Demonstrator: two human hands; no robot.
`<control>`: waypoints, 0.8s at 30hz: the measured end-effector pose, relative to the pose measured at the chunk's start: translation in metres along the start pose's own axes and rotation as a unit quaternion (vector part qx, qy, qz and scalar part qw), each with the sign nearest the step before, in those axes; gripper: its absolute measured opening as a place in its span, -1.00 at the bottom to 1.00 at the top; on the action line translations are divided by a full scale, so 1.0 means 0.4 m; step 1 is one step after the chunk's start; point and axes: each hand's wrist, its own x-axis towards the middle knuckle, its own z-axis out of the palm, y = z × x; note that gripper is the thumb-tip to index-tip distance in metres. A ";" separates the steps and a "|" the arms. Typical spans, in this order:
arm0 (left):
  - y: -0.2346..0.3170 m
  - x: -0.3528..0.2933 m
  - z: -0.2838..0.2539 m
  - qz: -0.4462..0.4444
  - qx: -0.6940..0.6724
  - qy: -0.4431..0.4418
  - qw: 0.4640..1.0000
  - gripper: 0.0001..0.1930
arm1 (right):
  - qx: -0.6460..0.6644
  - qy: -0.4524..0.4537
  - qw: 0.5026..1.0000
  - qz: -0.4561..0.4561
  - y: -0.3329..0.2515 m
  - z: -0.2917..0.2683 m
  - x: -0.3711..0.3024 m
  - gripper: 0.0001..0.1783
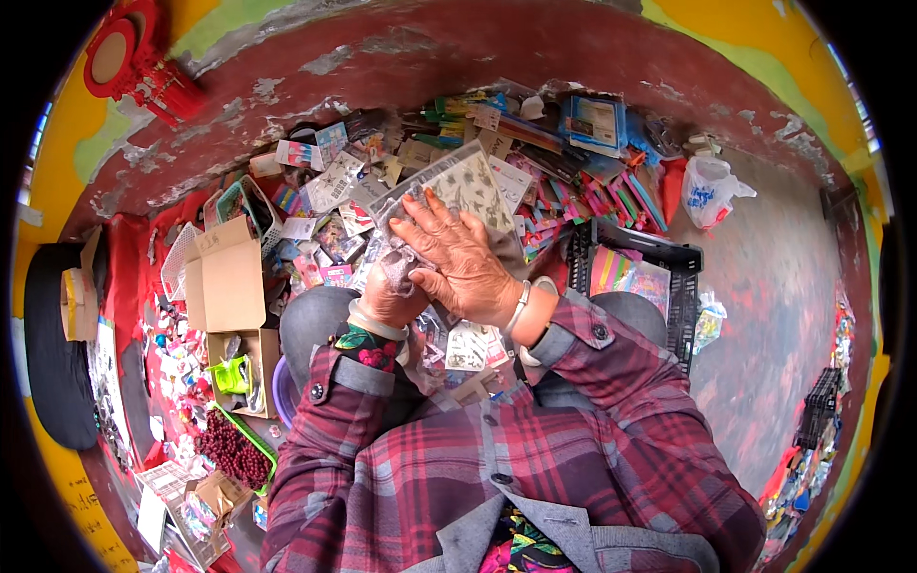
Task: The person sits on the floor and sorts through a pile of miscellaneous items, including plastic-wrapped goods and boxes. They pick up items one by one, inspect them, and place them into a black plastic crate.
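I hold a clear plastic packet of patterned sheets (468, 181) above my lap. My left hand (392, 286) grips its lower left corner from beneath, fingers curled around the plastic. My right hand (458, 253) lies flat on top of the packet, fingers spread toward its far end. Both wrists wear pale bangles and plaid sleeves. More small printed cards (473, 346) rest on my knees just under the hands.
An open cardboard box (229, 282) stands to my left, with a green tray of dark red beads (234, 451) nearer me. A black crate (683, 286) of colourful packets sits to my right. Piles of small packaged goods (535, 134) spread ahead; a white plastic bag (712, 186) lies far right.
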 end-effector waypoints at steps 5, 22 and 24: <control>0.003 -0.011 -0.054 -0.093 0.263 -0.027 0.960 -0.44 | -0.047 0.023 0.999 0.006 0.037 -0.038 0.028 -0.44; 0.002 -0.015 -0.024 -0.131 0.163 0.029 0.977 -0.39 | 0.045 0.108 0.993 0.013 0.075 -0.024 0.040 -0.57; 0.025 -0.005 -0.022 -0.101 0.151 0.044 0.982 -0.39 | 0.066 0.134 0.985 0.085 0.119 -0.017 0.033 -0.56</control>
